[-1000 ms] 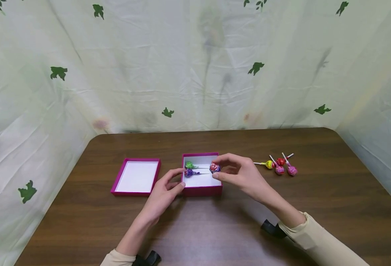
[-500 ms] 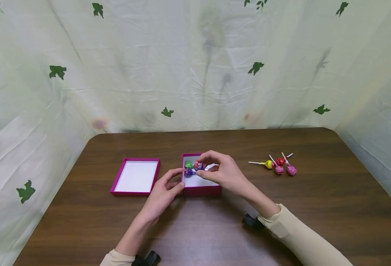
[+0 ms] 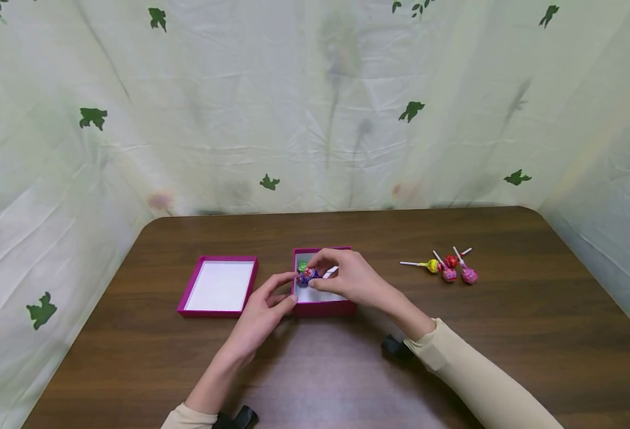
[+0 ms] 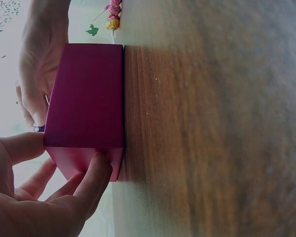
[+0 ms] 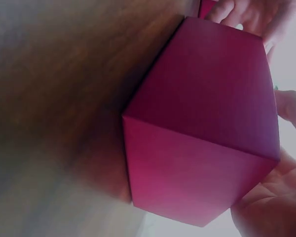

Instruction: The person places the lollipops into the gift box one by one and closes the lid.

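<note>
In the head view, my right hand (image 3: 349,277) pinches a lollipop (image 3: 309,273) in a red, white and purple wrapper inside the magenta box (image 3: 325,309). Its head lies low at the left end, overlapping a dark purple lollipop (image 3: 301,280). Just behind shows a green lollipop (image 3: 303,266), partly covered by my right fingers. My left hand (image 3: 263,307) rests against the box's left side, thumb by the front corner. From the left wrist, extended left fingers touch the box's side wall (image 4: 84,94). The right wrist view shows mostly the box's outer walls (image 5: 202,89), which hide the contents.
The shallow magenta lid (image 3: 220,286) lies left of the box, white inside facing up. To the right is a cluster of lollipops: a yellow one (image 3: 432,266), a red one (image 3: 451,261) and pink ones (image 3: 469,276). All stand on a brown wooden table (image 3: 315,369).
My right hand has carried the red-and-purple lollipop leftward across the box and down beside the green and purple ones. The left hand stays at the box's left side.
</note>
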{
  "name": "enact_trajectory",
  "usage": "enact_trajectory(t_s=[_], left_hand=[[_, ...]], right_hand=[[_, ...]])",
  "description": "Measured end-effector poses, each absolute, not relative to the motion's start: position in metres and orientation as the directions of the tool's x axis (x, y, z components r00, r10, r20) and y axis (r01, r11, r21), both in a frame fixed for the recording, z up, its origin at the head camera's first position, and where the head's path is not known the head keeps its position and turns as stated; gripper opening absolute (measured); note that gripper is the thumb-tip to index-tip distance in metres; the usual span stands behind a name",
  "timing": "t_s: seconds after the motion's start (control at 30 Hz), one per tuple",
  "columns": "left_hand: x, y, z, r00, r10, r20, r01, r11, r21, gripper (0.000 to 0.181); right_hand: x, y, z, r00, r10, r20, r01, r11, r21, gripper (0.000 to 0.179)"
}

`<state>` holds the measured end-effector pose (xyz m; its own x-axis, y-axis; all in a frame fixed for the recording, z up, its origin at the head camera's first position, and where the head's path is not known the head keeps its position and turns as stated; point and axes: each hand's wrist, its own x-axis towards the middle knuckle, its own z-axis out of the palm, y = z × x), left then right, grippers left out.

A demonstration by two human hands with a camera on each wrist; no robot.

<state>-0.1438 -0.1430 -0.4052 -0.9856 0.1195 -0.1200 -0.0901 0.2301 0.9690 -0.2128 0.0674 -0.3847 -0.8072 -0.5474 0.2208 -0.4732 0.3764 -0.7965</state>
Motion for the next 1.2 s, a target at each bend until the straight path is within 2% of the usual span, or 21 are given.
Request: enact_trajectory(t_s=[0.6, 1.2], left_hand=[[-0.142, -0.144, -0.406, -0.986, 0.116, -0.122, -0.093, 0.233, 0.968, 0.041], [-0.142, -0.143, -0.404, -0.985, 0.138, -0.106, -0.074, 0.216, 0.974, 0.042]], right_hand=[[-0.225, 0.055, -0.381, -0.735, -0.675, 0.071, -0.539, 0.518, -0.664, 0.018], [-0.231, 0.042, -0.386, -0.738, -0.675, -0.012, -0.546, 0.606, -0.579, 0.018]])
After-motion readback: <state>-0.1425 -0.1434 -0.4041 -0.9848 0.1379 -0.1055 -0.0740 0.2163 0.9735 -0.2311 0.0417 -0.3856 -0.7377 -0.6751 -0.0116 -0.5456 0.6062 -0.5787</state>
